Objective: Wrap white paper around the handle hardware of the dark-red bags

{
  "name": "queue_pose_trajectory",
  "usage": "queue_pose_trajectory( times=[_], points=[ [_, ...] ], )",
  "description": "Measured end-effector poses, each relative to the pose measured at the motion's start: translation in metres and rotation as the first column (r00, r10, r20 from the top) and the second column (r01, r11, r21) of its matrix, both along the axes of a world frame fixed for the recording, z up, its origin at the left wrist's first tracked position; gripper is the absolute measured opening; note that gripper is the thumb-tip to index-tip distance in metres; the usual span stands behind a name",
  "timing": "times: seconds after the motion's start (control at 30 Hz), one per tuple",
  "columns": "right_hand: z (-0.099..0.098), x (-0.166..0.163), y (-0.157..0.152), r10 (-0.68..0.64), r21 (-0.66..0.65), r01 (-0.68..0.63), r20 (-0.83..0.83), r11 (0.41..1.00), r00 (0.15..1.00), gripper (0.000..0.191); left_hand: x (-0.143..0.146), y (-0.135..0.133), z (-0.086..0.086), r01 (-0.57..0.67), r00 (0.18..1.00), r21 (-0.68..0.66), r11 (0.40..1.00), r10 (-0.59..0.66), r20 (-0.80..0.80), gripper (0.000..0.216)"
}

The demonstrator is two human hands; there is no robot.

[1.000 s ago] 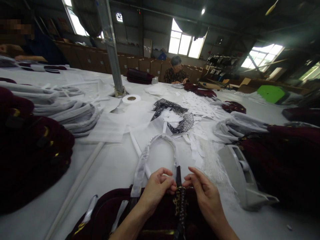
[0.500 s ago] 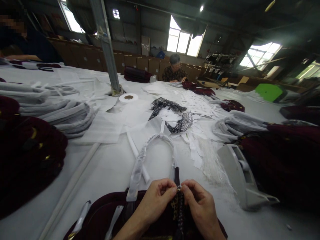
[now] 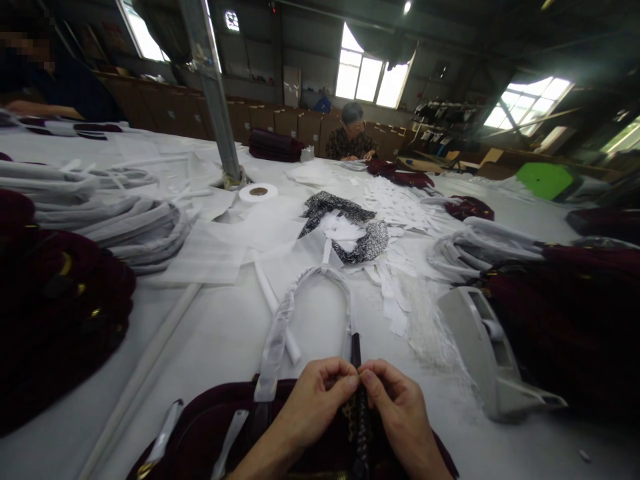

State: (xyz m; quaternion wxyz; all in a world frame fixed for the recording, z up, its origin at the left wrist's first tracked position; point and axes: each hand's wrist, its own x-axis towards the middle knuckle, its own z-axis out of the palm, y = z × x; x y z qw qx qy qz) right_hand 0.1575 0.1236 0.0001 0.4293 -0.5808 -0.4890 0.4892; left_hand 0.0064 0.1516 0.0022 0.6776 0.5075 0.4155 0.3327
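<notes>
A dark maroon handbag (image 3: 205, 427) lies at the table's near edge, its handle (image 3: 280, 320) wrapped in pale plastic and arching away from me. My left hand (image 3: 325, 393) is closed, thumb and forefinger pinching the top of a dark braided strap (image 3: 362, 427) just below the handle's bare dark end (image 3: 355, 347). From the other side, my right hand (image 3: 395, 400) pinches the same spot, fingertips nearly meeting the left ones. The exact small part between the fingertips is hidden. A gold-coloured chain (image 3: 349, 413) hangs beside the strap, partly behind my left hand.
Maroon bags with wrapped handles are piled at left (image 3: 65, 320) and right (image 3: 575, 300). A grey tape dispenser (image 3: 480, 353) stands to my right. Farther back lie a white roll (image 3: 258, 193), black-and-white fabric (image 3: 367, 243) and paper scraps. Across the table sits a person (image 3: 351, 137); another (image 3: 55, 80) is far left.
My fingertips have drawn closer together over the strap's top, covering the small metallic spot that showed between them. The view has shifted slightly; the bag stays in place.
</notes>
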Motion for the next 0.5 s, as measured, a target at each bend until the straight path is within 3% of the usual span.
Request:
queue_pose_trajectory(
  times=[0.27, 0.5],
  points=[
    [-0.0084, 0.0007, 0.0019, -0.063, -0.067, 0.057, -0.089, 0.996, 0.994, 0.025, 0.0047, -0.0026, 0.0031, -0.068, 0.996, 0.055, 0.996, 0.070, -0.048, 0.024],
    [-0.0053, -0.0032, 0.0019, 0.001, 0.165, -0.022, 0.125, 0.986, 0.992, 0.015, 0.0084, -0.0049, -0.0023, -0.151, 0.979, 0.064, 0.986, 0.159, -0.130, 0.023]
  ],
)
